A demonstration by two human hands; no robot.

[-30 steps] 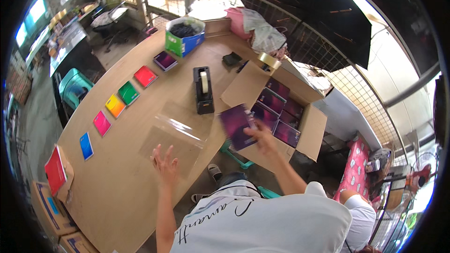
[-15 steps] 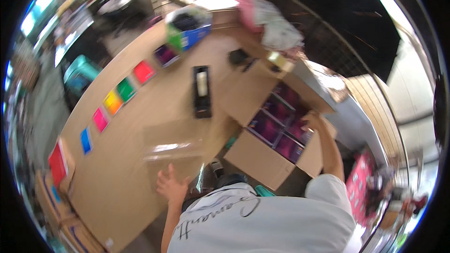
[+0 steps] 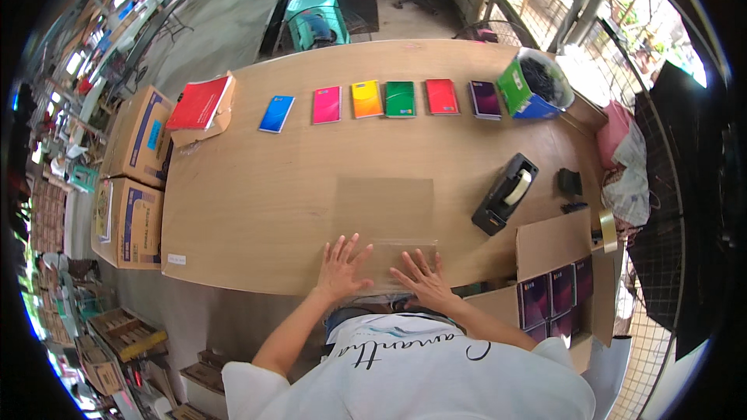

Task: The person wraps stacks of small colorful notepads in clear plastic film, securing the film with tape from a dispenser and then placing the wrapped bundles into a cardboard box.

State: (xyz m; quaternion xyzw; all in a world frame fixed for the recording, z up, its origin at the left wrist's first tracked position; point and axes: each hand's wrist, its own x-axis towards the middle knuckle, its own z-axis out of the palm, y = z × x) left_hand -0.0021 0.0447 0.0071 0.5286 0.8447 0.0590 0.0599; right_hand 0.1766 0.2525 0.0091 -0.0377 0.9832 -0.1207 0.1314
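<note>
My left hand (image 3: 341,267) and my right hand (image 3: 421,279) lie flat, fingers spread, on a clear plastic sleeve (image 3: 385,222) at the near edge of the wooden table (image 3: 257,194). Neither hand holds anything. A black tape dispenser (image 3: 506,194) stands to the right of the sleeve. Along the far side lies a row of coloured notebooks: blue (image 3: 277,113), pink (image 3: 327,104), orange (image 3: 367,99), green (image 3: 401,99), red (image 3: 442,96) and purple (image 3: 485,99).
An open cardboard box (image 3: 556,284) with purple notebooks sits at my right. A green and blue container (image 3: 535,84) with dark clips stands at the far right. A red book on a small box (image 3: 201,107) is far left. Cardboard boxes (image 3: 132,179) stand beside the table.
The view has swung round to face the table. My right hand has left the open box and purple notebooks; both hands now press flat on the clear sleeve.
</note>
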